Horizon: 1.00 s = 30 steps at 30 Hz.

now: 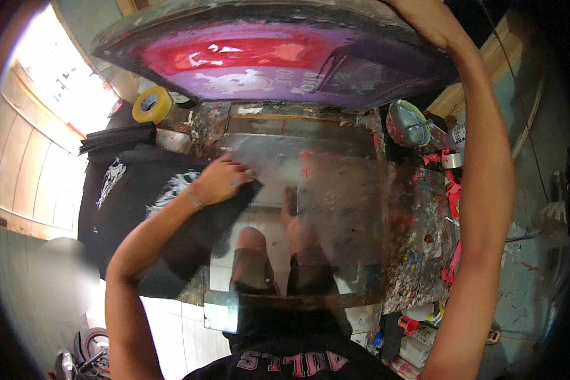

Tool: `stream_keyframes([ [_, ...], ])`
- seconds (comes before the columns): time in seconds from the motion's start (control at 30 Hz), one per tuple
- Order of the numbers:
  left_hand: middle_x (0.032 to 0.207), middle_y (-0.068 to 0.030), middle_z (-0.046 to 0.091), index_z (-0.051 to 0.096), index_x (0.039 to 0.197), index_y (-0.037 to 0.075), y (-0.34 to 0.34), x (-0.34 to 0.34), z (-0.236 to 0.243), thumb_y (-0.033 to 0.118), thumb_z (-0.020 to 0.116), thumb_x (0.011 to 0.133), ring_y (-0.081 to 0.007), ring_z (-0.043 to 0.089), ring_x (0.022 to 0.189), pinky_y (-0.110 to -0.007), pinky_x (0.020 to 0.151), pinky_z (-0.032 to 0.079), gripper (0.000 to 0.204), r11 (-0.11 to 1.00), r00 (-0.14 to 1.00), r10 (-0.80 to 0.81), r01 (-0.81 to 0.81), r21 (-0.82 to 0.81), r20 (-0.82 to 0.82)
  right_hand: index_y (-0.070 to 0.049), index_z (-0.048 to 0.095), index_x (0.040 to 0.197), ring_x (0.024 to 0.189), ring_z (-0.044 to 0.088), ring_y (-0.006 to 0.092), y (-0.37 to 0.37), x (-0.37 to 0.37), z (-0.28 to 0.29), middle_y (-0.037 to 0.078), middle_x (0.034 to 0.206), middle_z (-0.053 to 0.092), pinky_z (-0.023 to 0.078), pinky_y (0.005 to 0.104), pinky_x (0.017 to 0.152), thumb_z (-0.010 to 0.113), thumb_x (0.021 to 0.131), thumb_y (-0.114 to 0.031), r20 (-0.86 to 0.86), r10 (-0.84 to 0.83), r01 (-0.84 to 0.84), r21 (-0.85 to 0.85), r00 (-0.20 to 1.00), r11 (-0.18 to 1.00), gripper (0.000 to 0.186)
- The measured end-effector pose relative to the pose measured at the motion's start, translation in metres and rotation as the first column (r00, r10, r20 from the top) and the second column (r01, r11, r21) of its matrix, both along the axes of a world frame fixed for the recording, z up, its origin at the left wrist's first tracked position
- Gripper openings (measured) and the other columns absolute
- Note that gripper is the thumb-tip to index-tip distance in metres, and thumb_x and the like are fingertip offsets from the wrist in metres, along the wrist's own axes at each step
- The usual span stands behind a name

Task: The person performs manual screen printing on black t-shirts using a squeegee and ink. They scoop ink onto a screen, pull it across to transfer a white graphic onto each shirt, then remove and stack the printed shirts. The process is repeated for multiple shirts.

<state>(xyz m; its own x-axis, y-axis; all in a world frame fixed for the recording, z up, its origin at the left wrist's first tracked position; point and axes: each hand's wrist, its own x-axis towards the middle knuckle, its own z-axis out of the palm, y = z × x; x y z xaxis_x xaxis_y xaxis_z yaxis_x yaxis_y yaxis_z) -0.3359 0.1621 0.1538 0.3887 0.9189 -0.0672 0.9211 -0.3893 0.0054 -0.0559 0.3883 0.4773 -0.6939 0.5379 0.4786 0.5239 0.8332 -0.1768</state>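
Observation:
My right hand (429, 24) reaches up to the far right and grips the top edge of a raised screen-printing frame (361, 88). The frame's mesh is stained purple, with a red band and pale skull shapes. At centre-left, my left hand (221, 180) is closed on the right-hand corner of a piece of black fabric (133, 209). White prints show on the fabric, and it spreads left from my hand. Part of its lower edge is blurred. Beneath the raised frame lies a glossy glass-like plate (342, 209), which reflects my legs.
A roll of yellow tape (152, 107) and a stack of folded black fabric (119, 136) sit at the far left. At the right stands a paint tub (408, 123) with grey paint. The worktable (418, 253) is crusted with paint. Bottles and containers (417, 348) stand below right.

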Motion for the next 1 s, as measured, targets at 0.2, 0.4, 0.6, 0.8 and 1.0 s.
stream_keyframes([
  [0.2,0.101,-0.0216,0.073,0.072,0.103,0.007,0.146,0.017,-0.063,0.024,0.062,0.093,-0.0439,0.07,0.094,-0.054,0.083,0.056,0.022,0.961,0.954,0.269,-0.258,-0.097,0.129,0.006,0.072,0.099,0.091,0.07,0.043,0.013,-0.01,0.004,0.034,0.095,0.07,0.053,0.0449,0.085,0.049,0.097,-0.063,0.139,-0.038,0.037,0.01,0.99,0.999,0.073],
  [0.4,0.095,-0.0249,0.072,0.072,0.104,0.004,0.21,0.07,-0.074,0.036,0.061,0.1,-0.0474,0.068,0.097,-0.055,0.084,0.054,0.034,0.927,0.848,0.345,-0.375,-0.006,0.401,0.005,0.07,0.109,0.098,0.067,0.0511,0.052,-0.012,-0.002,0.039,0.101,0.067,0.052,0.0496,0.09,0.046,0.098,-0.061,0.063,0.133,-0.144,0.215,0.989,0.966,0.07],
  [0.6,0.132,-0.019,0.064,0.066,0.125,0.005,0.155,0.083,-0.039,0.025,0.067,0.097,-0.0396,0.06,0.123,-0.045,0.104,0.049,0.034,0.911,0.815,0.127,-0.322,0.259,0.566,0.005,0.071,0.112,0.103,0.066,0.0502,0.066,-0.015,-0.011,0.039,0.108,0.067,0.051,0.0488,0.094,0.046,0.099,-0.059,0.049,0.129,-0.137,0.202,0.99,0.97,0.07],
  [0.8,0.128,-0.0303,0.059,0.055,0.136,-0.005,-0.112,-0.017,-0.068,0.032,0.072,0.095,-0.049,0.053,0.122,-0.052,0.107,0.043,0.058,0.487,0.554,0.767,-0.832,0.266,0.324,0.007,0.07,0.113,0.11,0.065,0.05,0.048,-0.011,0.003,0.037,0.117,0.066,0.05,0.0488,0.098,0.05,0.096,-0.06,-0.007,0.113,-0.112,0.106,0.994,0.988,0.072],
  [1.0,0.129,-0.0335,0.056,0.054,0.136,-0.006,-0.154,-0.018,-0.111,0.047,0.073,0.092,-0.0509,0.053,0.12,-0.055,0.104,0.043,0.072,0.419,0.42,0.889,-0.907,0.043,0.182,0.005,0.069,0.119,0.115,0.063,0.0495,0.055,-0.008,-0.002,0.037,0.122,0.064,0.05,0.0499,0.102,0.054,0.094,-0.062,-0.006,0.089,-0.085,0.211,0.996,0.974,0.074],
])
